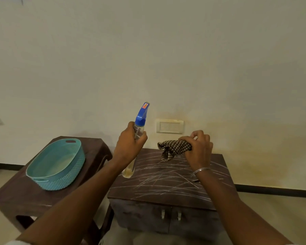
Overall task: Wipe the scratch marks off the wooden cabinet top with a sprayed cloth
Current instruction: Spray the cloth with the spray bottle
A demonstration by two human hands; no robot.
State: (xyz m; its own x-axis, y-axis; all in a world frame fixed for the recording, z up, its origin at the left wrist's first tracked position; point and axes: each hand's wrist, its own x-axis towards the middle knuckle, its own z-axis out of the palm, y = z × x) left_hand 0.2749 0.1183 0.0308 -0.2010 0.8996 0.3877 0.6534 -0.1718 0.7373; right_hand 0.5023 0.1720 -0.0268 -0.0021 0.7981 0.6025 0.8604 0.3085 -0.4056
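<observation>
The left hand (129, 144) has its fingers curled round a spray bottle (137, 137), held above the scratched cabinet top (166, 181). To its right, the right hand (199, 149) pinches a checked cloth (173, 148), bunched, above the far edge.

Blue-capped clear plastic spray bottle (139, 129), brown-and-cream checked cloth (173, 148), teal woven-pattern plastic basket (56, 165) (dark brown wooden cabinet top (166, 181), white-scratched).

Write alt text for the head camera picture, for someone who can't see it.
A person's left hand holds a blue-topped spray bottle and the right hand grips a checked cloth above a dark wooden cabinet top covered in pale scratch marks. A teal basket sits on a brown stool to the left.
</observation>
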